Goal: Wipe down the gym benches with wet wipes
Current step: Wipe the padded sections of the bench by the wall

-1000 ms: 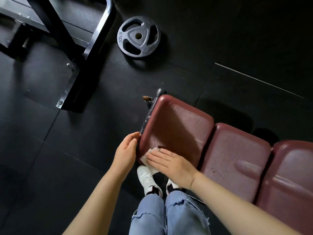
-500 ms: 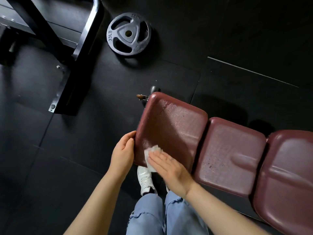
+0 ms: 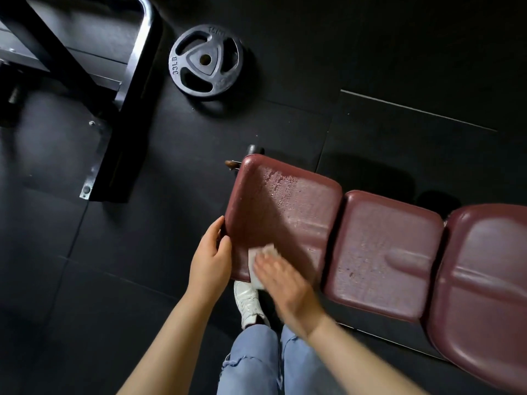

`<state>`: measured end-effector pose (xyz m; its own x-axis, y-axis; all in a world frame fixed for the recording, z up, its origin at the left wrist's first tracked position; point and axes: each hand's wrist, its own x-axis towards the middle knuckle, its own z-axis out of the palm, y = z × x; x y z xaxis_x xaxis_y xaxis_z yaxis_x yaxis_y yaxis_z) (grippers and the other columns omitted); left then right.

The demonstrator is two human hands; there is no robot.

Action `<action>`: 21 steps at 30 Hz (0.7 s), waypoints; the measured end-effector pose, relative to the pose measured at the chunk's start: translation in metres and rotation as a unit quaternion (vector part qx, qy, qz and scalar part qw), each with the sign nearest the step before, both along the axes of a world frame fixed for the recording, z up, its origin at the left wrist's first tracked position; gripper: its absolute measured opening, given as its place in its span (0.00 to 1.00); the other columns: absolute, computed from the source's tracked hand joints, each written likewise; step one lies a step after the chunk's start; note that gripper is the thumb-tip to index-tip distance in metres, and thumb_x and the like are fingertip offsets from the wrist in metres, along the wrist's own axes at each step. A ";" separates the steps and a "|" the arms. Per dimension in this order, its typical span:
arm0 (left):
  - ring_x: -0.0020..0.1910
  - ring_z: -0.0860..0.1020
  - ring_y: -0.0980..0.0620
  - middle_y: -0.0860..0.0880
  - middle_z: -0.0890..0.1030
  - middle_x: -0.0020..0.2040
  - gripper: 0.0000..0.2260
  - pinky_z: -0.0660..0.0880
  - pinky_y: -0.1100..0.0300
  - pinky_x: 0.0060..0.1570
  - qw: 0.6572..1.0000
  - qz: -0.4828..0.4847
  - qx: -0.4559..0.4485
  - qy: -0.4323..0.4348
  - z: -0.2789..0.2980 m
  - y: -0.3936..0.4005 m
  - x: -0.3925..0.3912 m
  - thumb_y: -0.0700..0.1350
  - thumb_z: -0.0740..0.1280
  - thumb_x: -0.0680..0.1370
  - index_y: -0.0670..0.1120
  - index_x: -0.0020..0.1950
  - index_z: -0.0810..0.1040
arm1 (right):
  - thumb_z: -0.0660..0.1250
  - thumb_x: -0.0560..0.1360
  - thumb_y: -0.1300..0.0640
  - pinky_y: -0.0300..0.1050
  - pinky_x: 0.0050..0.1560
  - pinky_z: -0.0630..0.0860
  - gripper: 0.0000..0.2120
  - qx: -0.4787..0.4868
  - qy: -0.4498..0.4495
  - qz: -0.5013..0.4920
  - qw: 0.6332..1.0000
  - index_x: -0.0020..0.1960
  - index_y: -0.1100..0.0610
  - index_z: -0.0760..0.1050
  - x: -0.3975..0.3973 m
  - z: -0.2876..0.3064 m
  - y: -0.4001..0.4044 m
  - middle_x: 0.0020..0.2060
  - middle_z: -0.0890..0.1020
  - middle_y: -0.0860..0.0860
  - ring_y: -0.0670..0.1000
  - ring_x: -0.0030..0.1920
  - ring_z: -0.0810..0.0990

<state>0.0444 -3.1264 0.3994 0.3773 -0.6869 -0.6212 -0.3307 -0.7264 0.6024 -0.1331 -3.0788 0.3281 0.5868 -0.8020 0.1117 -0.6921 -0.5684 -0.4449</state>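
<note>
A maroon padded gym bench [image 3: 382, 252] in three sections runs from the centre to the right edge. Its left end pad [image 3: 288, 203] glistens with wet streaks. My right hand [image 3: 285, 283] lies flat, fingers straight, pressing a white wet wipe [image 3: 258, 262] onto the near left corner of that pad; the hand is blurred by motion. My left hand [image 3: 211, 259] grips the left edge of the same pad, thumb on top and fingers curled round the side.
A black 33 LB weight plate [image 3: 206, 61] lies on the dark rubber floor beyond the bench. A black steel rack frame [image 3: 119, 115] stands at upper left. My jeans and a white shoe [image 3: 247, 302] are below the bench's near edge.
My right hand has slid the wipe a little further onto the pad, away from the near corner. The left hand keeps its hold on the pad's edge.
</note>
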 end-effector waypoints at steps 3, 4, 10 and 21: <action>0.61 0.75 0.63 0.61 0.77 0.63 0.20 0.73 0.61 0.59 1.000 -0.009 -0.003 0.004 0.003 -0.003 0.000 0.42 0.57 0.82 0.56 0.72 0.70 | 0.46 0.81 0.68 0.50 0.72 0.65 0.23 0.024 -0.003 0.047 0.999 0.69 0.62 0.72 -0.014 -0.003 0.010 0.70 0.72 0.55 0.53 0.71 0.70; 0.60 0.75 0.64 0.62 0.77 0.61 0.20 0.71 0.64 0.57 1.000 -0.009 -0.007 0.002 0.003 -0.004 0.001 0.41 0.58 0.82 0.56 0.72 0.71 | 0.48 0.81 0.67 0.51 0.73 0.63 0.22 0.014 0.003 0.039 0.999 0.70 0.62 0.72 -0.016 -0.007 -0.009 0.70 0.72 0.56 0.54 0.70 0.71; 0.61 0.74 0.62 0.63 0.77 0.61 0.21 0.72 0.58 0.61 1.000 -0.006 -0.004 -0.004 0.001 -0.001 0.001 0.41 0.57 0.81 0.58 0.72 0.71 | 0.54 0.77 0.68 0.53 0.74 0.58 0.22 -0.045 0.045 -0.101 0.993 0.69 0.63 0.72 -0.027 -0.011 -0.167 0.68 0.74 0.59 0.60 0.69 0.72; 0.65 0.73 0.60 0.59 0.76 0.66 0.22 0.71 0.54 0.66 1.000 -0.021 0.005 -0.001 0.001 -0.001 0.002 0.42 0.57 0.81 0.56 0.74 0.69 | 0.54 0.81 0.66 0.51 0.73 0.64 0.18 0.090 -0.053 -0.089 0.991 0.68 0.63 0.72 -0.017 -0.011 -0.005 0.69 0.73 0.56 0.55 0.71 0.70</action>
